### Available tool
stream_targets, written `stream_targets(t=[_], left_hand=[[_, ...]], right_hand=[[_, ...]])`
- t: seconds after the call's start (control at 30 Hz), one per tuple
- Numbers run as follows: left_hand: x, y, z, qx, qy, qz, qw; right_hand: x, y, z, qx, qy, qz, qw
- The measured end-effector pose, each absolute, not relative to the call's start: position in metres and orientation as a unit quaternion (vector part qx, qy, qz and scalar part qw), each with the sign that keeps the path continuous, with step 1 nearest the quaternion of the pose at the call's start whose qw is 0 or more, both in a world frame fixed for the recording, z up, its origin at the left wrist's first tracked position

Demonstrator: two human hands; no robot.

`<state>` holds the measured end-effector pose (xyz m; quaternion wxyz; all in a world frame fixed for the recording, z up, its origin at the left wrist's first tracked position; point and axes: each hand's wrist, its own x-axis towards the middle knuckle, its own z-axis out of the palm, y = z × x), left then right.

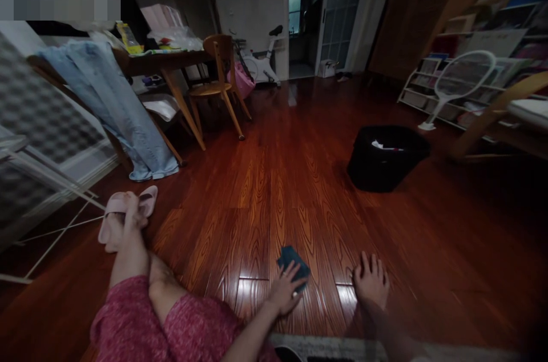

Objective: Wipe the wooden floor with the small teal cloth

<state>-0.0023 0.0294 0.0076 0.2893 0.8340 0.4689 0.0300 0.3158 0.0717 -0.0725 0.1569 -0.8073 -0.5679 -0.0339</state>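
My left hand rests on a dark teal cloth on the shiny wooden floor. Its fingers are spread over the cloth's near part, and a ring shows on it. The cloth's far corner sticks out beyond the fingertips. To the right, apart from the cloth, my right hand is set down on the bare floorboards. Its fingers point forward, spread apart, with nothing in them.
A black bin with some litter stands ahead on the right. Bent legs and pink slippers are at left. Farther off are jeans over a chair, a wooden chair, an exercise bike and shelves.
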Motion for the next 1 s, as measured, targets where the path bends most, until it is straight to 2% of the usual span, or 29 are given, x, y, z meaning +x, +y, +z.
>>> stream_targets(t=[0.1, 0.23, 0.37, 0.53, 0.67, 0.8, 0.9, 1.0], left_hand=[[-0.046, 0.049, 0.012, 0.733, 0.641, 0.023, 0.228], [-0.105, 0.055, 0.007, 0.497, 0.858, 0.028, 0.123], [-0.121, 0.048, 0.000, 0.390, 0.916, 0.023, 0.089], [-0.071, 0.042, 0.006, 0.545, 0.825, -0.011, 0.151], [-0.021, 0.028, 0.007, 0.737, 0.633, 0.005, 0.237], [0.009, 0.013, -0.002, 0.841, 0.450, 0.033, 0.299], [0.015, 0.015, -0.008, 0.853, 0.411, 0.045, 0.318], [0.005, 0.024, -0.008, 0.824, 0.466, 0.044, 0.320]], right_hand=[[0.315, 0.071, -0.070, -0.810, -0.565, -0.040, 0.150], [0.315, 0.071, -0.071, -0.812, -0.564, -0.048, 0.143], [0.317, 0.073, -0.077, -0.813, -0.561, -0.040, 0.148], [0.320, 0.075, -0.084, -0.814, -0.559, -0.030, 0.159], [0.320, 0.075, -0.082, -0.814, -0.556, -0.019, 0.169], [0.318, 0.073, -0.073, -0.805, -0.562, -0.022, 0.187], [0.318, 0.071, -0.069, -0.802, -0.563, -0.017, 0.196], [0.319, 0.071, -0.069, -0.799, -0.567, -0.017, 0.201]])
